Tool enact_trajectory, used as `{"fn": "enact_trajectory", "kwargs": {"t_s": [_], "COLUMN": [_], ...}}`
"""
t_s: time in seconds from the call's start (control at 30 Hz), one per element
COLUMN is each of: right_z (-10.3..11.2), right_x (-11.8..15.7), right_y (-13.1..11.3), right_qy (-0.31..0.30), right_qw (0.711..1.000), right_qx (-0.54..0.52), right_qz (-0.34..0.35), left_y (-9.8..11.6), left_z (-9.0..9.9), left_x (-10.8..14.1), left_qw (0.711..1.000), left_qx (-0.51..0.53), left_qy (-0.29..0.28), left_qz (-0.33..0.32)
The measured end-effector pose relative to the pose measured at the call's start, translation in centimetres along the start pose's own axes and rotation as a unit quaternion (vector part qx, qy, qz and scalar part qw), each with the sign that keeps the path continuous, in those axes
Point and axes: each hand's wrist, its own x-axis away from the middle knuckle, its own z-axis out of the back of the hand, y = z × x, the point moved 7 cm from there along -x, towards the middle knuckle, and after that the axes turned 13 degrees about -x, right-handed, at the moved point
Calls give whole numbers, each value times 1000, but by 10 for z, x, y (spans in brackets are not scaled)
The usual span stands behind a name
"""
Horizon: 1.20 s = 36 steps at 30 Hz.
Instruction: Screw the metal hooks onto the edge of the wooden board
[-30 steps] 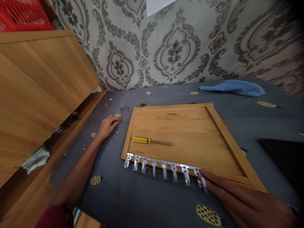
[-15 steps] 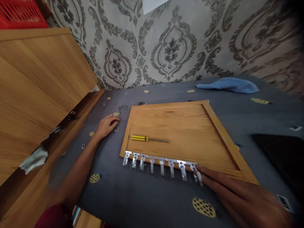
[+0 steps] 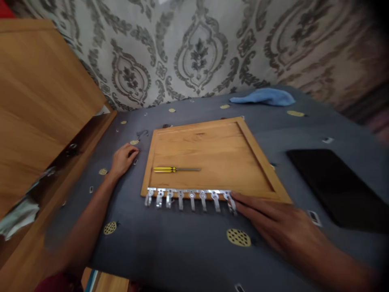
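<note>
A metal hook rail (image 3: pixel 185 190) with several curved hooks lies along the near edge of a framed wooden board (image 3: pixel 206 146). The fingers of my right hand (image 3: pixel 273 221) are closed about the rail's right end, at its last hook. On the board rests a screwdriver (image 3: pixel 165 169) with a yellow and black handle, its shaft pointing right. Left of the board, my left hand (image 3: pixel 123 161) is low over the grey sheet, thumb and fingers pinched together. Whatever may be between those fingertips is too small to make out.
A grey patterned sheet (image 3: pixel 146 239) lies under everything. Behind the board lies a blue cloth (image 3: pixel 264 97); a black flat panel (image 3: pixel 331 182) is at the right. A wooden cabinet (image 3: pixel 45 89) stands at the left, and a patterned wall (image 3: pixel 170 48) rises behind.
The whole view has shifted, so the board, rail and screwdriver appear further left and slightly higher. My right hand stays at the rail's right end; my left hand stays pinched beside the board.
</note>
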Motion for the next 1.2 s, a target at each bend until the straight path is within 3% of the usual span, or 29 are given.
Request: {"fn": "enact_trajectory", "kwargs": {"t_s": [0.03,0.2,0.3,0.37,0.47,0.6,0.7,0.93,1.2], "right_z": [3,8,8,7,6,5,6,8,7], "right_x": [-4,-12,-11,-10,-10,-10,-12,-15,-14], "right_y": [-8,-10,-11,-11,-11,-10,-12,-13,-13], "right_qy": [-6,-10,4,8,4,-6,-16,-24,-12], "right_qw": [999,1000,1000,1000,999,999,999,999,1000], "right_qx": [2,-1,8,17,27,37,35,17,16], "right_qz": [34,15,15,16,17,14,19,15,16], "left_y": [1,9,33,67,137,232,269,288,301], "left_z": [3,35,60,72,82,77,68,54,54], "left_x": [1,5,7,9,11,17,18,13,14], "left_qw": [1000,998,995,991,976,916,884,870,852], "left_qx": [6,48,92,124,168,211,191,143,90], "left_qy": [6,38,40,17,-33,-177,-244,-283,-297], "left_qz": [-2,-8,-23,-57,-138,-292,-350,-378,-423]}}
